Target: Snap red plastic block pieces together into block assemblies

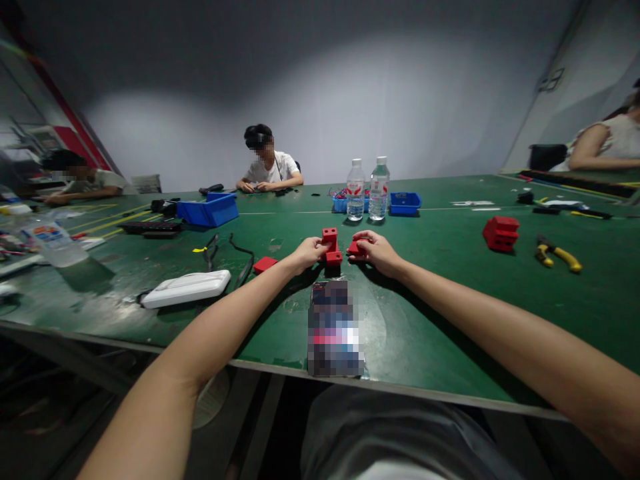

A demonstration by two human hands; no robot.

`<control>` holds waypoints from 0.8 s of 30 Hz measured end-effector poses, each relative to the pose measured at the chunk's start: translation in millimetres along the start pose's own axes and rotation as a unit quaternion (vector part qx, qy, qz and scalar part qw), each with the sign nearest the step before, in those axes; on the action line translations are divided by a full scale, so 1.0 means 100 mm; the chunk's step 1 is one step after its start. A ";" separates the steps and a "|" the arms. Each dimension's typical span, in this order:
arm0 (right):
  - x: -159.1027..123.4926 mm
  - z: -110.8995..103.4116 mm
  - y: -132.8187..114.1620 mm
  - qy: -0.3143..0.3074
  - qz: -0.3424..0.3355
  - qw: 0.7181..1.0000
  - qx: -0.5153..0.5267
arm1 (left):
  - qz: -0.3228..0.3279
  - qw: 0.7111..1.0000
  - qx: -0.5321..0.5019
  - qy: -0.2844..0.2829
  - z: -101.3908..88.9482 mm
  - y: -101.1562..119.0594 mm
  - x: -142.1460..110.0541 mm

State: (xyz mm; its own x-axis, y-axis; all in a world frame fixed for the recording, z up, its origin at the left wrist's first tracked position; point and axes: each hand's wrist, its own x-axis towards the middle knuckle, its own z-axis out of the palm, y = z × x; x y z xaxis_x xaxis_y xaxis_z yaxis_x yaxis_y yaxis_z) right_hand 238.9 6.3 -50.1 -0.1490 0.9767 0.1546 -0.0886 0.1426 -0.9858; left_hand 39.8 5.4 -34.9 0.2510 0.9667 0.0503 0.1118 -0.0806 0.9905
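Note:
My left hand (311, 255) is closed on a red block with holes in its faces (331, 247), which stands on the green table. Just to the right, my right hand (376, 252) grips a smaller red block (356, 249), partly covered by the fingers. A short gap separates the two blocks. Beside my left forearm lies a flat red piece (265, 265). Nearer the table's front edge is a phone-like rectangle (334, 330) with a blurred face. Farther right sits another red block with holes (501, 234).
Two water bottles (355, 191) stand beyond my hands, near blue bins (405, 203). A larger blue bin (208, 209) and a white device (187, 289) are on the left. Yellow-handled pliers (558, 255) lie right. Across the green table (430, 320) sits a person (273, 167).

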 end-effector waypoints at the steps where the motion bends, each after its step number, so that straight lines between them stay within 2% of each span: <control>1: -0.01 0.01 0.00 0.000 0.003 1.000 0.005 | 0.000 1.000 0.000 -0.002 0.00 0.00 0.00; 7: -0.06 0.04 -0.05 0.011 0.017 1.000 0.016 | 0.006 1.000 0.009 -0.005 -0.01 -0.01 0.01; 15: -0.08 0.01 -0.04 -0.021 -0.013 0.999 -0.027 | 0.014 1.000 0.020 -0.005 -0.03 -0.07 0.05; 24: -0.08 0.00 -0.03 -0.021 -0.103 0.987 -0.121 | 0.018 0.999 0.029 -0.012 -0.04 -0.06 0.04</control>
State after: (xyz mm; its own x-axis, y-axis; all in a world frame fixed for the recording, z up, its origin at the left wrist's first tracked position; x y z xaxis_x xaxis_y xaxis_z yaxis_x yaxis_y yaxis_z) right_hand 239.9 -1.7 -48.7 -0.1935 0.9163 0.3507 0.1154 0.3762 -0.9193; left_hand 36.4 11.1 -39.9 0.2785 0.9570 0.0814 0.1586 -0.1294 0.9788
